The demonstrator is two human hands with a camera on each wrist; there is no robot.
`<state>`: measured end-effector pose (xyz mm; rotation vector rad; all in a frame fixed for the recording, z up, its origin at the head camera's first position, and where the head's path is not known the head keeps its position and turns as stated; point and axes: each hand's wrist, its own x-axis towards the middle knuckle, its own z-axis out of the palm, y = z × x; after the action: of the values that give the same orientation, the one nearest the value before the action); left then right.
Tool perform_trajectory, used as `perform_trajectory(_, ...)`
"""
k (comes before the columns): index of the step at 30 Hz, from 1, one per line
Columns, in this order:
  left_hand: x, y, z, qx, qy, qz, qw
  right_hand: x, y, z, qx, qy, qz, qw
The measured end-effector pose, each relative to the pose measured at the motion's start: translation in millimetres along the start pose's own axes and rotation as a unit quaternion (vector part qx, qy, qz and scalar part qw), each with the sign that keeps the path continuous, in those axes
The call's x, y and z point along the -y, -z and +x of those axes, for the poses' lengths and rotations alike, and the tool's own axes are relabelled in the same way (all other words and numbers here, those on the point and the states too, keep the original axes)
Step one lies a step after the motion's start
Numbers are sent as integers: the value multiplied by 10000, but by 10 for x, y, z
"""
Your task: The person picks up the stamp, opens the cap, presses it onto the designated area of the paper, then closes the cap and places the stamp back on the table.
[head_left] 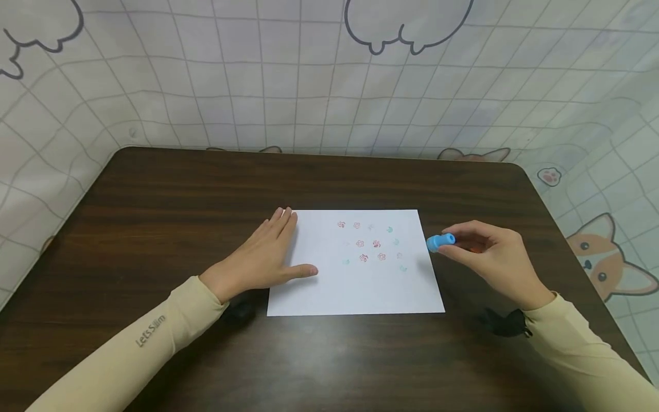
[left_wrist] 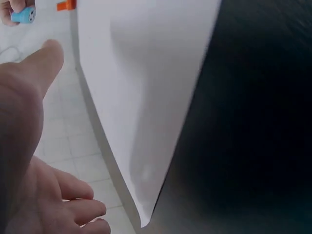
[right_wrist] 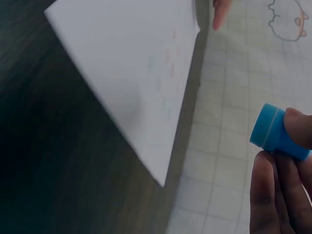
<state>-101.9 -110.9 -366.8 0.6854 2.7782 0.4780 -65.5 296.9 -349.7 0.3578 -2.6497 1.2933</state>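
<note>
A white sheet of paper [head_left: 355, 269] lies on the dark wooden table [head_left: 154, 194], with small red and teal stamped marks [head_left: 370, 246] near its upper middle. My left hand [head_left: 268, 257] rests flat on the sheet's left edge, fingers straight, thumb on the paper. My right hand [head_left: 489, 254] hovers just off the paper's right edge and pinches a small blue cylindrical stamp [head_left: 440, 242] between thumb and fingers. The blue stamp [right_wrist: 273, 131] shows close up in the right wrist view, the paper [right_wrist: 131, 73] beyond it. In the left wrist view the paper [left_wrist: 146, 97] lies beside my thumb [left_wrist: 44, 63].
A small orange piece [left_wrist: 66, 5] lies by the right hand, partly hidden behind it [head_left: 476, 250]. A white grid-patterned backdrop [head_left: 329, 86] with cartoon animals surrounds the table on the back and sides. The table's corners are rounded.
</note>
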Motion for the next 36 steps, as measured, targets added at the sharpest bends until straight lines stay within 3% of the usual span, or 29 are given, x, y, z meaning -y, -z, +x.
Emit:
perform_trajectory(18, 86, -55, -19, 694, 62, 411, 9967, -394, 407, -414, -44, -655, -681, 9955)
perform_trajectory(21, 91, -57, -11, 708, 36, 503, 9962, -434, 437, -458, -83, -808, -866, 9929)
perform_trajectory(30, 131, -92, -17, 691, -33, 617, 9957, -542, 510, -582, -52, -674, -1227, 9901)
perform_trajectory(36, 142, -115, -19, 658, -85, 636, 9958, -658, 599, -648, 156, -779, -1505, 9854)
